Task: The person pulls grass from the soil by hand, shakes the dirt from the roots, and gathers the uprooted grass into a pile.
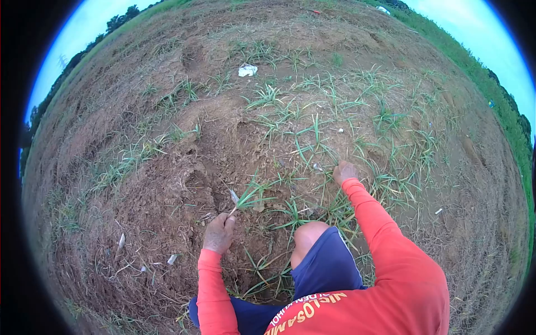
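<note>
My left hand point(219, 233) is closed, pinching the pale base of a small green plant point(252, 195) with long narrow leaves. The plant is held above bare brown soil, its leaves pointing up and to the right. Farther to the right, my right hand point(345, 171) reaches down among similar narrow-leaved plants point(315, 142) growing in the ground. Its fingers look curled, and what they grip is hidden. A small whitish scrap point(317, 167) lies just left of that hand. More leafy plants point(293, 215) grow between my hands, close to my knee point(308, 240).
Loose, broken soil point(162, 195) lies to the left. A white crumpled scrap point(247, 70) sits farther ahead, and pale bits point(172, 259) are scattered at lower left. Plants point(396, 181) grow thickly on the right. A green grassy strip point(474, 67) borders the field.
</note>
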Available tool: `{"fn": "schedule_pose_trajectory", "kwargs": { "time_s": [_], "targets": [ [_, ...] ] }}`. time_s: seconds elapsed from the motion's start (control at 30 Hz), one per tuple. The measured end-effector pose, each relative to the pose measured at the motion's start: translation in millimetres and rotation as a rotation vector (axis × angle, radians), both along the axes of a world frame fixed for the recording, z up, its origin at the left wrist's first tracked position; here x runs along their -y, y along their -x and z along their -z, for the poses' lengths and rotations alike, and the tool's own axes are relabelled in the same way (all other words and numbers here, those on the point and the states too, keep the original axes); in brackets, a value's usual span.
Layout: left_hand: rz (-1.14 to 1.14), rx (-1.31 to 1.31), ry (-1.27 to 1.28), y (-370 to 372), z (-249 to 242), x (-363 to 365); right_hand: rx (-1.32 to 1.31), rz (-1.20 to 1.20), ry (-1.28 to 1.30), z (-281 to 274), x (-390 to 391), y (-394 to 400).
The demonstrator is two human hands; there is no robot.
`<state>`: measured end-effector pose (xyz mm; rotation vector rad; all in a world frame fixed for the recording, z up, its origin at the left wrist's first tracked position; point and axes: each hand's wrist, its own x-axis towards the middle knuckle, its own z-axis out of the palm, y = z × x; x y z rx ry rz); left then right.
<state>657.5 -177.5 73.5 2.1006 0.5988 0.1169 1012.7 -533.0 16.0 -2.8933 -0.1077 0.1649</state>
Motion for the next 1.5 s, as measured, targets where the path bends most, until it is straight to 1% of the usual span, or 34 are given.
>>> {"fn": "schedule_pose_trajectory", "kwargs": {
  "time_s": [0.07, 0.1, 0.17, 0.2, 0.27, 0.3, 0.37, 0.4, 0.47, 0.5, 0.57, 0.7, 0.8, 0.83, 0.87, 0.9, 0.93, 0.97, 1.03, 1.1, 1.17, 1.2, 1.27, 1.3, 1.33, 1.37, 1.43, 1.47, 1.5],
  "targets": [
    [-0.027, -0.047, 0.056, 2.4, -31.8, 5.7, 0.036, -0.063, -0.006, 10.4, 5.9, -9.4],
    [-0.041, -0.07, 0.085, 3.6, -42.8, 7.6, -0.014, -0.071, 0.032, 4.7, 4.9, -11.5],
    [-0.02, -0.028, 0.018, 10.4, -17.4, -7.9, -0.114, -0.084, 0.108, -17.8, 1.4, -13.4],
    [-0.01, -0.007, -0.014, 10.8, -19.2, -9.7, -0.137, -0.078, 0.104, -19.5, 1.4, -16.9],
    [-0.06, -0.039, 0.074, 17.6, -24.5, -11.4, -0.19, -0.064, 0.097, -18.7, 2.1, -22.1],
    [-0.081, -0.059, 0.121, 16.3, -30.1, -10.0, -0.142, -0.041, 0.084, -15.2, 1.1, -22.0],
    [-0.096, -0.004, 0.166, 9.7, -24.4, -15.1, -0.074, -0.027, 0.051, -13.9, 0.4, -14.9],
    [-0.101, -0.018, 0.199, 13.9, -23.1, -12.6, -0.032, -0.049, 0.068, 0.9, 6.6, -21.5],
    [-0.091, -0.021, 0.274, 14.2, -22.3, -11.9, -0.011, -0.049, 0.01, 37.3, 25.5, -46.6],
    [-0.092, -0.039, 0.258, 14.6, -25.7, -9.9, 0.009, -0.08, 0.007, 13.1, 22.7, -33.5],
    [-0.095, -0.073, 0.241, 18.1, -28.0, -5.8, 0.004, -0.115, 0.075, 17.9, 28.9, -45.4],
    [-0.126, -0.116, 0.218, 22.0, -33.1, -9.2, 0.003, -0.119, 0.092, -1.6, 41.7, -50.3],
    [-0.148, -0.119, 0.232, 22.1, -27.8, -13.9, 0.023, -0.166, 0.113, -36.6, 58.2, -53.8],
    [-0.148, -0.126, 0.236, 20.9, -27.1, -14.4, -0.04, -0.184, 0.117, -49.0, 63.5, -56.8],
    [-0.149, -0.13, 0.239, 18.5, -27.0, -13.9, -0.024, -0.201, 0.116, -58.1, 70.1, -59.4],
    [-0.16, -0.134, 0.291, 15.8, -28.7, -12.7, -0.006, -0.222, 0.114, -66.6, 75.1, -63.3],
    [-0.141, -0.131, 0.273, 13.5, -27.7, -12.3, 0.01, -0.246, 0.11, -80.7, 73.4, -61.7],
    [-0.126, -0.128, 0.254, 12.1, -26.4, -12.4, -0.041, -0.246, 0.072, -99.8, 74.1, -62.5],
    [-0.114, -0.105, 0.245, 10.7, -24.2, -11.2, 0.045, -0.375, 0.069, -123.5, 81.8, -66.1],
    [-0.121, -0.058, 0.266, 8.5, -21.5, -8.8, 0.029, -0.334, -0.111, -146.4, 84.3, -69.8],
    [-0.122, -0.09, 0.314, 6.1, -18.7, -11.3, -0.088, -0.117, -0.467, -170.5, 78.8, -65.6],
    [-0.121, -0.104, 0.338, 4.2, -18.0, -11.7, -0.136, -0.128, -0.688, -165.1, 79.4, -69.8],
    [-0.106, -0.083, 0.352, -2.1, -18.1, -7.5, -0.233, -0.154, -1.131, -125.1, 81.0, -91.3],
    [-0.1, -0.08, 0.359, -2.3, -18.1, -4.2, -0.385, -0.026, -1.184, -78.1, 81.5, -108.2],
    [-0.096, -0.075, 0.379, -1.1, -18.9, 1.0, -0.196, -0.112, -0.443, -49.3, 76.2, -105.7],
    [-0.089, -0.069, 0.395, -2.0, -21.1, 4.8, 0.004, -0.182, 0.294, -36.5, 68.8, -102.2],
    [-0.117, -0.041, 0.387, 0.3, -17.3, 2.3, -0.205, -0.147, -0.278, -64.5, 58.9, -90.4],
    [-0.135, 0.015, 0.373, 0.4, -14.3, 3.1, -0.342, -0.092, -0.568, -68.5, 67.4, -66.4],
    [-0.141, 0.059, 0.36, -0.5, -12.0, 7.8, -0.409, -0.076, -0.667, -68.3, 70.7, -48.6]
  ]
}}
